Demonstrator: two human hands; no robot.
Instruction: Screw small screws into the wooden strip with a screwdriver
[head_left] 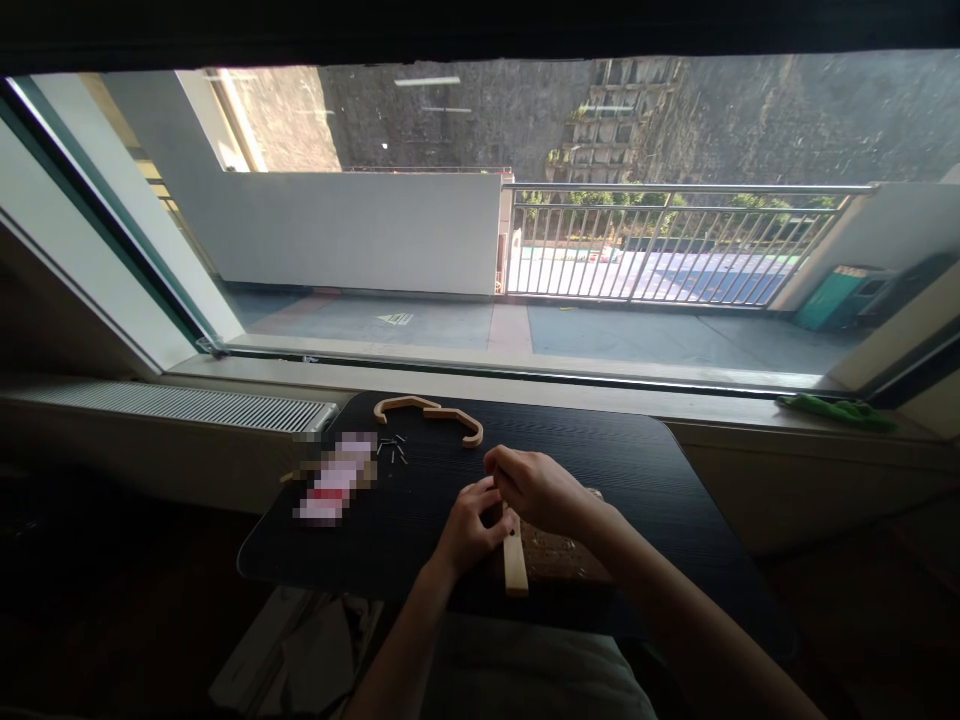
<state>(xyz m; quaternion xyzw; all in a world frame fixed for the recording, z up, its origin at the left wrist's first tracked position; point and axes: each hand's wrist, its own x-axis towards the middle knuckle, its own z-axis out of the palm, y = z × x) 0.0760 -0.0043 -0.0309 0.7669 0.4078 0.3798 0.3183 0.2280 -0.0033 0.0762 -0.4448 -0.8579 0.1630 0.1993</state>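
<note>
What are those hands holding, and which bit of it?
The left hand holds the wood strip by its far part; the near end sticks out. Whether the right hand holds anything can't be told.

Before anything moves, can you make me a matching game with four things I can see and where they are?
Things:
1. wooden strip
2. small metal fasteners
3. green cloth
4. metal railing

Places:
A. on the window ledge, at the right
B. touched by the left hand
C. outdoors
D. scattered on the black table

Pairs: 1-B, 2-D, 3-A, 4-C
</note>
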